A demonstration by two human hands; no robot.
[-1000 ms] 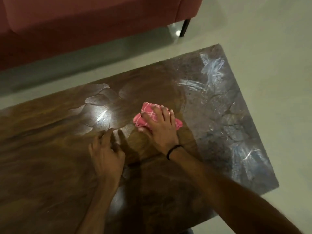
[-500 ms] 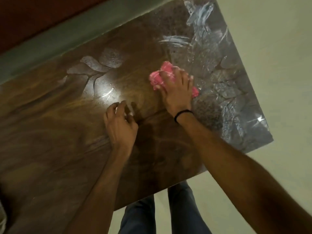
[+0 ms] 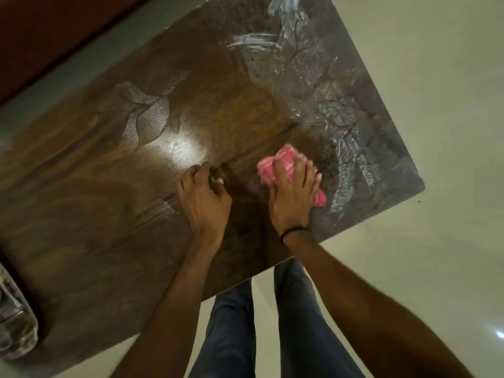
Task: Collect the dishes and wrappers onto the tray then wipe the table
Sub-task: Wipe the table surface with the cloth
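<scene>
A pink checked cloth (image 3: 275, 165) lies bunched on the dark glossy wooden table (image 3: 109, 214), near its right end. My right hand (image 3: 293, 195) presses down on the cloth with fingers spread over it; a black band circles the wrist. My left hand (image 3: 206, 200) rests on the tabletop just left of it, fingers curled, fingertips touching the wood, nothing in it. Wet streaks mark the table's right end (image 3: 341, 110). At the far left edge shows part of a tray (image 3: 16, 323); its contents are blurred.
A red sofa (image 3: 41, 36) runs along the far side of the table, with a strip of floor between. Pale tiled floor (image 3: 436, 132) lies to the right and near side. My legs in dark trousers (image 3: 272, 323) stand at the table's near edge.
My right hand dragged the cloth toward the near right corner of the table. The left hand stayed planted beside it. The view tilted down, so my legs and the tray edge appeared.
</scene>
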